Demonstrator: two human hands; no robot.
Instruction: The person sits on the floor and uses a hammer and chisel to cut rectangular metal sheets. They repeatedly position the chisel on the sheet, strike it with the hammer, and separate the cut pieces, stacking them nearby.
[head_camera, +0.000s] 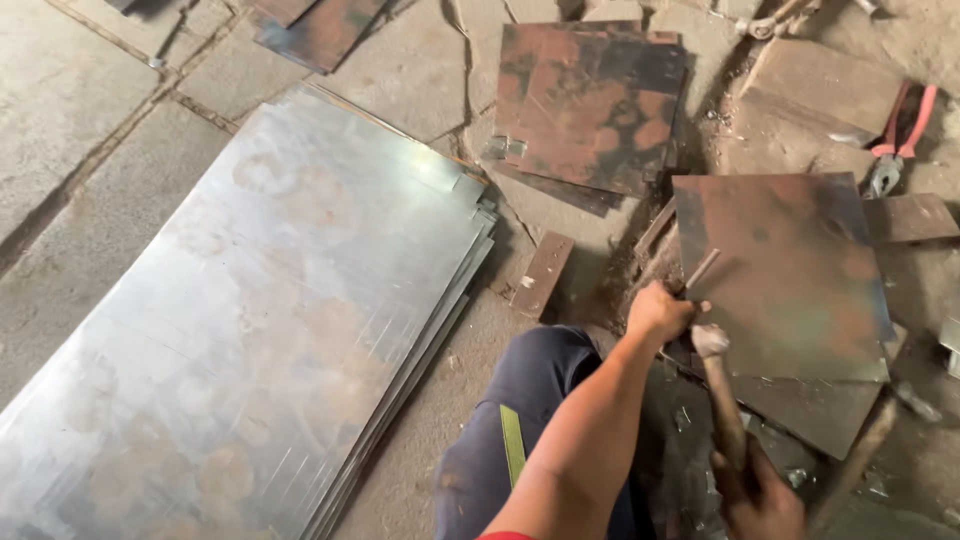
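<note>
I count one big stack of grey metal sheets (250, 330) on the left, its lower end cut off, then two rusty sheet piles: one at top centre (590, 105), one under my work (785, 275). One pair of red-handled pliers (897, 140) lies beyond. My right hand (757, 495) is clamped on a hammer (720, 395), partly out of view; my left hand (660, 312) grips a chisel (700, 268) against the near sheet's edge.

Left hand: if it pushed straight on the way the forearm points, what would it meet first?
The left hand points up and right, gripping a thin metal tool. Straight on, it would first meet the rusty metal sheet that the tool already rests against; depth is hard to judge.
</note>
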